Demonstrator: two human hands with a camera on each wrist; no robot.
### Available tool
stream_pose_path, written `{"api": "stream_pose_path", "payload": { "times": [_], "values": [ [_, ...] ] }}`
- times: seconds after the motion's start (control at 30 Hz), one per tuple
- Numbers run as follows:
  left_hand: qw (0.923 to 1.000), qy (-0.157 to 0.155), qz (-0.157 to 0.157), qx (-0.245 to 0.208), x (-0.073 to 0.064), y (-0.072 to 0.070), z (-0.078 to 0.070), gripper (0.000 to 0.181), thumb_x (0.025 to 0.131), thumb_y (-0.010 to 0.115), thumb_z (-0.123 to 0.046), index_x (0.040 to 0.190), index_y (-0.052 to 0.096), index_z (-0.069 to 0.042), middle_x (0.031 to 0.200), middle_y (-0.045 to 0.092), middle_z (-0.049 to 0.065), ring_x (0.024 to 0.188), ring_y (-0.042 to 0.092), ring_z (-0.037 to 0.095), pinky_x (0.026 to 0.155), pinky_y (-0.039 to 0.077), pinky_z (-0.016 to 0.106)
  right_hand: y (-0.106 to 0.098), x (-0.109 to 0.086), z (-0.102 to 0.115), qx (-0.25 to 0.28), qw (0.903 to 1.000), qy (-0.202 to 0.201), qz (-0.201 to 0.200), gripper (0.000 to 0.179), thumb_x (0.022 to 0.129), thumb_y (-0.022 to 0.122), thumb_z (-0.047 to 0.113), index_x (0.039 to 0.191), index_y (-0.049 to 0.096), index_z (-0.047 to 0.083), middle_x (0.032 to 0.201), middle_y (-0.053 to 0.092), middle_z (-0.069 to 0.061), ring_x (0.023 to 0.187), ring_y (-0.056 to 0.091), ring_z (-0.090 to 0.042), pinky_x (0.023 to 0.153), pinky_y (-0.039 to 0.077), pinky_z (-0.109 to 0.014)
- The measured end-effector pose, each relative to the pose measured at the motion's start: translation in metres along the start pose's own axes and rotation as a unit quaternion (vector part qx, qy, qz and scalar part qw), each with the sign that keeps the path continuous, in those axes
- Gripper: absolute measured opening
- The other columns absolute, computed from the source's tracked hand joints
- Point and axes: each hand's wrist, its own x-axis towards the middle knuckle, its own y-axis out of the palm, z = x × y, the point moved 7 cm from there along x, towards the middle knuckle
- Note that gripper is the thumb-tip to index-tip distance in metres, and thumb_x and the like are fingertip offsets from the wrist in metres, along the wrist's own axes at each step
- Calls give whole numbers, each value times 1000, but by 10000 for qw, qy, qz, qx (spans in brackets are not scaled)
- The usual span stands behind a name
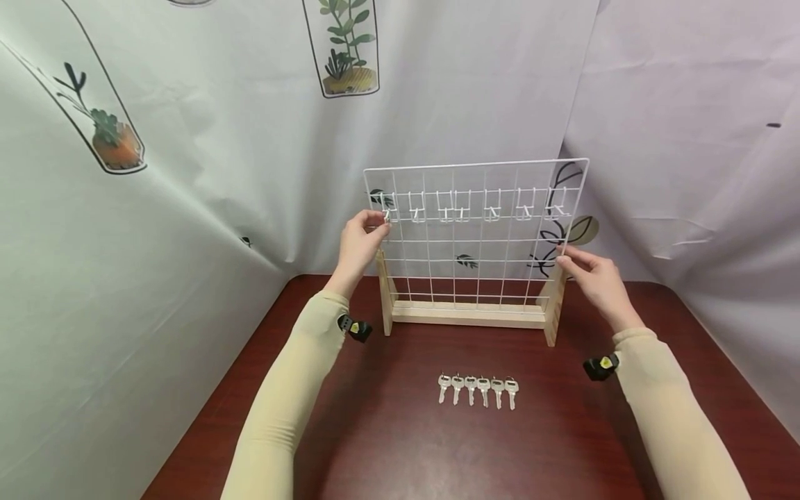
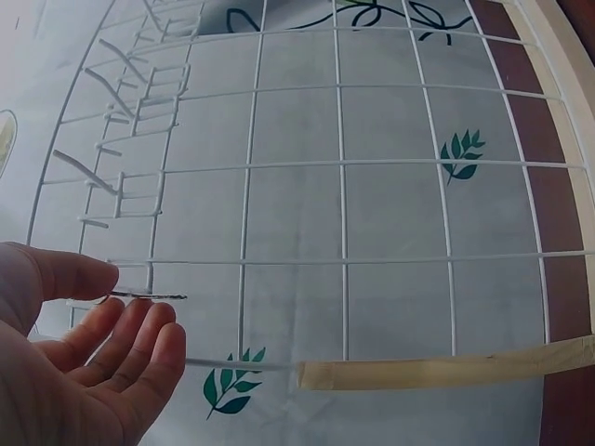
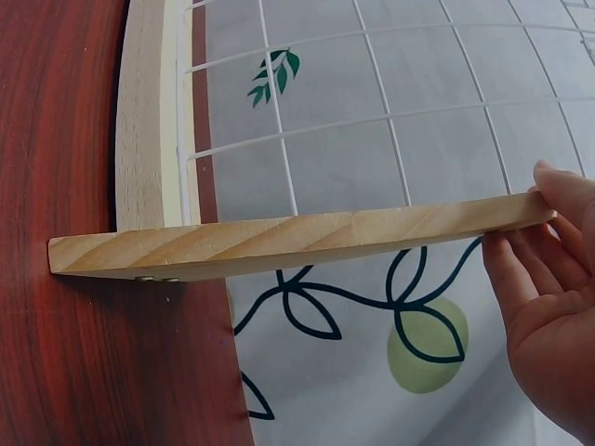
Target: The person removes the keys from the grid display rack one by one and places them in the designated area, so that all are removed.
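A white wire grid panel (image 1: 462,239) stands upright in a wooden stand (image 1: 465,316), with a row of white hooks (image 1: 492,212) along its upper part. At the leftmost hook is my left hand (image 1: 361,243), pinching a thin silvery key (image 2: 158,296) between thumb and fingers. The key shows edge-on in the left wrist view. My right hand (image 1: 594,278) grips the top end of the stand's right wooden upright (image 3: 307,237), thumb on one side and fingers on the other. Several silver keys (image 1: 484,390) lie in a row on the table before the stand.
The stand rests on a dark red wooden table (image 1: 400,437). Behind and to the sides hangs pale cloth (image 1: 250,139) printed with plants. A small black device is strapped to each wrist.
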Motion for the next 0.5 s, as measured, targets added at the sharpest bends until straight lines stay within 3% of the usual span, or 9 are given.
{"api": "stream_pose_path", "payload": {
  "times": [0.13, 0.5],
  "values": [
    [10000, 23, 14, -9, 1, -1, -1, 25, 92, 69, -9, 113, 67, 4, 110, 71, 19, 100, 68, 30, 86, 56, 36, 0, -1, 0, -18, 10000, -3, -7, 55, 101, 60, 43, 144, 56, 10, 141, 57, -15, 122, 55, -3, 87, 47, -17],
    [10000, 1, 14, -74, 2, -2, -2, 25, 93, 69, -8, 116, 69, 2, 106, 71, 18, 98, 67, 27, 84, 55, 32, -1, -2, 4, 101, 9999, -91, -38, 55, 101, 60, 41, 143, 56, 5, 140, 57, -16, 113, 52, 10, 83, 43, -8]
  ]
}}
